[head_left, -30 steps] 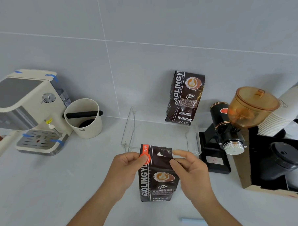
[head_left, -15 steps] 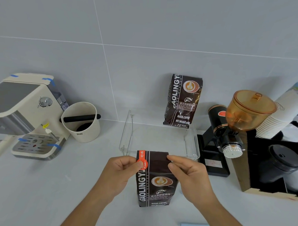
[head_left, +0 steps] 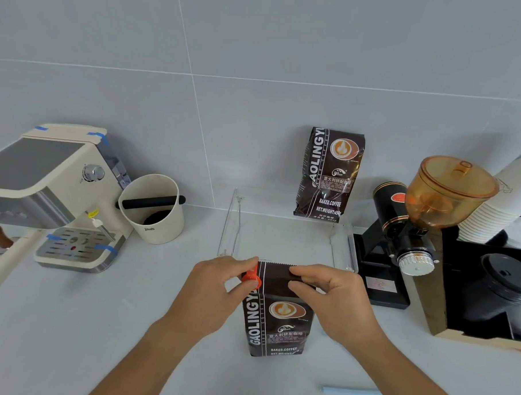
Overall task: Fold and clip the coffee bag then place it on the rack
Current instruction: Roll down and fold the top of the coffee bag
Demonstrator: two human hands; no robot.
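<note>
A dark brown coffee bag [head_left: 277, 320] stands upright on the white counter in front of me. My left hand [head_left: 216, 291] pinches an orange clip [head_left: 251, 278] at the bag's top left corner. My right hand [head_left: 332, 296] pinches the folded top edge on the right side. Just behind the bag stands a clear acrylic rack [head_left: 342, 248]. A second coffee bag [head_left: 329, 176] leans against the wall at the rack's back.
A cream espresso machine [head_left: 53, 188] and a white knock box [head_left: 154, 207] stand at the left. A black grinder with an amber hopper [head_left: 426, 210], stacked paper cups [head_left: 497, 207] and a black lid holder [head_left: 503, 285] fill the right. A pale blue strip [head_left: 349, 391] lies near the front edge.
Both hands have stayed on the bag's top. The right fingers have pressed the folded edge lower and the left thumb has closed over the orange clip. My view has tilted slightly.
</note>
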